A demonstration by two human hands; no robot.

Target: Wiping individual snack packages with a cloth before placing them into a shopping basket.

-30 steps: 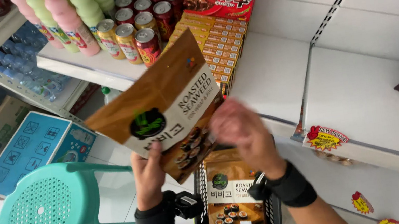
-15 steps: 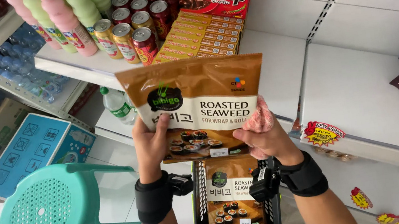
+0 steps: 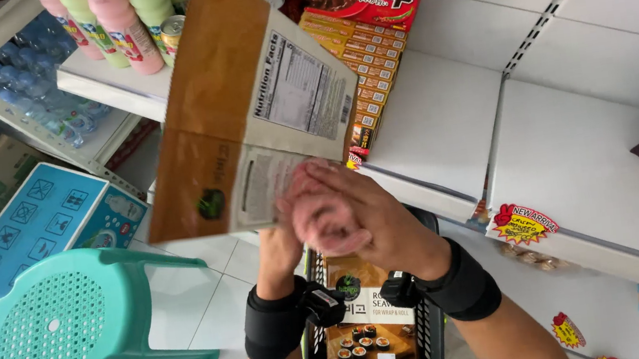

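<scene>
— Seaweed packet [image 3: 244, 107], the big brown one, is what we are lifting up in front of the white shelf [image 3: 444, 122]; it is tilting with its printed back panel turning toward us.

— Below it the teal stool [image 3: 59, 329] is standing on the floor tiles, and the black basket [image 3: 432, 337] is sitting between our forearms with a second packet [image 3: 363, 322] lying flat inside.

— Our right hand [image 3: 357, 216] is curling over the packet's lower edge, fingers closing on it, though motion blur is smearing the exact contact.

— Our left hand [image 3: 282, 238] is mostly hiding behind the right one; it is reaching the same lower corner, but we cannot tell how far its grip is closing.

— As we judge it, we are doing this well by pinching only the sealed rim, keeping the pouch flat rather than creasing it, and steering it clear of the drink cans [image 3: 173, 34] and stacked boxes [image 3: 359, 75] behind.
</scene>
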